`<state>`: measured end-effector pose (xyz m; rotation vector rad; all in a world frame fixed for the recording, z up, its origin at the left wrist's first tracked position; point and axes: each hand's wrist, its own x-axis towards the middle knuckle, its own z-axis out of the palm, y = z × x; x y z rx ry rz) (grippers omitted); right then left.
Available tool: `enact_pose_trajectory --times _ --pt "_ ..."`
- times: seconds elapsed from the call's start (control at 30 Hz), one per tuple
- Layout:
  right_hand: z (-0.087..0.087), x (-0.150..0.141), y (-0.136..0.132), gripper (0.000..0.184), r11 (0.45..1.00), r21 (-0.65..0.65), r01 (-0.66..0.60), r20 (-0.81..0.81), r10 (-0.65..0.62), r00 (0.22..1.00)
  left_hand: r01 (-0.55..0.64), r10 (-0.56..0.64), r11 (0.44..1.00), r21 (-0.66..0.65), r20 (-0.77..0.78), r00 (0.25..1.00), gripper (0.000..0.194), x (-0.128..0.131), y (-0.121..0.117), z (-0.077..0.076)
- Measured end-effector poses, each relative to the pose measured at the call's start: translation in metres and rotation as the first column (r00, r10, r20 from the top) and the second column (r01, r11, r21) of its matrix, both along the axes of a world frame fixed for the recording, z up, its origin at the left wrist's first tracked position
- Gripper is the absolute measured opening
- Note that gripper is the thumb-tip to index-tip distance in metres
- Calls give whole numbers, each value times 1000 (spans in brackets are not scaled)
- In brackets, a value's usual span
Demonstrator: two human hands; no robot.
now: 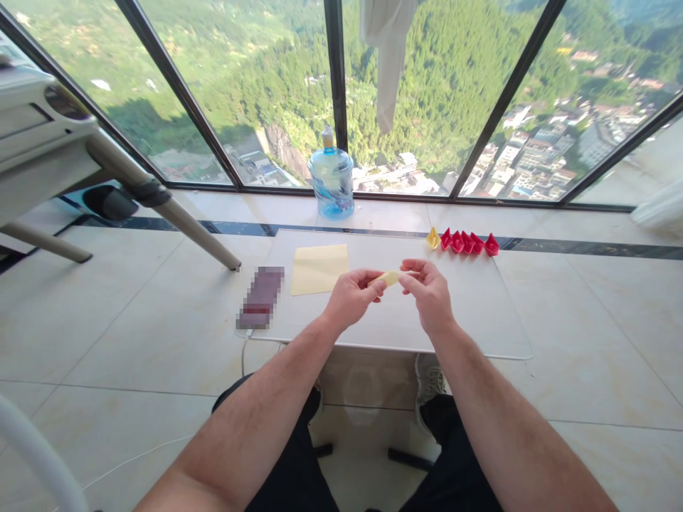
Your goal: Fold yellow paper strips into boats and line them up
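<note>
A small piece of folded yellow paper (pixel 391 278) is held above the low white table between my two hands. The thumb and fingers of my left hand (pixel 356 293) pinch its left part. At its right end my right hand (pixel 430 290) closes thumb and fingers on the edge, partly covering it. Left of my left hand, a flat yellow paper sheet (pixel 319 269) lies on the table (pixel 469 313). Toward the back right edge stands a row of folded paper boats: one yellow boat (pixel 432 239) and several red boats (pixel 457 242).
A blurred-out phone (pixel 261 297) with a white cable (pixel 244 355) lies at the table's left edge. Behind the table, a blue water jug (pixel 331 181) stands by the windows. A light-coloured piece of furniture with angled legs (pixel 176 213) is at the left. My shoe (pixel 431 380) is below the table.
</note>
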<state>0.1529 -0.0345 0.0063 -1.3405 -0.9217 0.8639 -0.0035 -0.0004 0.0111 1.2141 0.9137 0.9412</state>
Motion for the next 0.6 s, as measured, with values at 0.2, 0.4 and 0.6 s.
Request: enact_pose_trajectory --times 0.2,0.4,0.6 --pt "6 5 -4 41 986 -96 -139 156 153 976 -7 25 991 135 -132 991 36 0 -2 -3" --pt "6 2 -6 36 985 -84 -153 166 166 972 -12 42 986 167 -175 984 32 -2 -1 -2" --pt "5 1 -5 32 986 -80 -144 164 156 974 -35 53 991 127 -146 988 26 -1 1 -4"
